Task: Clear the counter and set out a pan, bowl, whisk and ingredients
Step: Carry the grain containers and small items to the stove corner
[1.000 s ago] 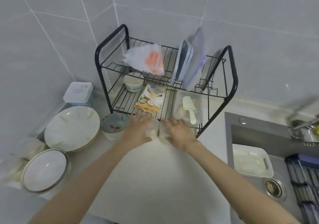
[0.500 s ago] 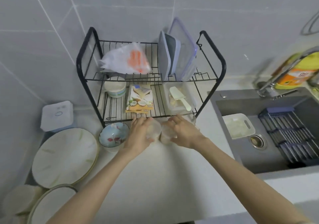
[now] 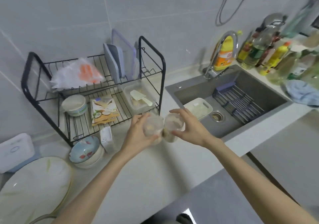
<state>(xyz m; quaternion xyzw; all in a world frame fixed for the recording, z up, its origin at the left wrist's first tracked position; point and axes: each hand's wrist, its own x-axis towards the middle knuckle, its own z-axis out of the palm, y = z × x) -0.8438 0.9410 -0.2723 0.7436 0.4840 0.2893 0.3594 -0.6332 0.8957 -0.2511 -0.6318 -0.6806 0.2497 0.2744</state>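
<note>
Head view, looking down on a pale bench [image 3: 155, 168] set in a tiled corner. The left hand [image 3: 138, 134] grips the left cup [image 3: 152, 126], thumb and fingers curled round its wall. The right hand [image 3: 191, 130] grips the right cup [image 3: 173, 122] in the same way, fingers over the rim side and thumb below. Both cups are clear plastic, lidless as far as the blur allows, and each holds a pale beige to pinkish filling; what the filling is cannot be told. The cups are tilted with their mouths toward the camera, and they touch or nearly touch side by side. They are held above the bench, just in front of the right foot of a black wire rack [image 3: 77, 127] and just left of the grey sink [image 3: 259, 92].

The rack's lower shelf carries a paper tub [image 3: 74, 104], a coconut packet [image 3: 104, 110] and a clear box [image 3: 138, 97] with a white scoop lying in it. The upper shelf holds a white bag [image 3: 77, 75] with orange print, and lids stand upright beside it. Stacked bowls [image 3: 85, 148], blue inside with red flowers, stand on the bench at the rack's left foot, beside a large plate [image 3: 34, 185]. A white tray [image 3: 200, 108] lies in the sink, and a yellow bottle [image 3: 224, 54] stands behind the tap.
</note>
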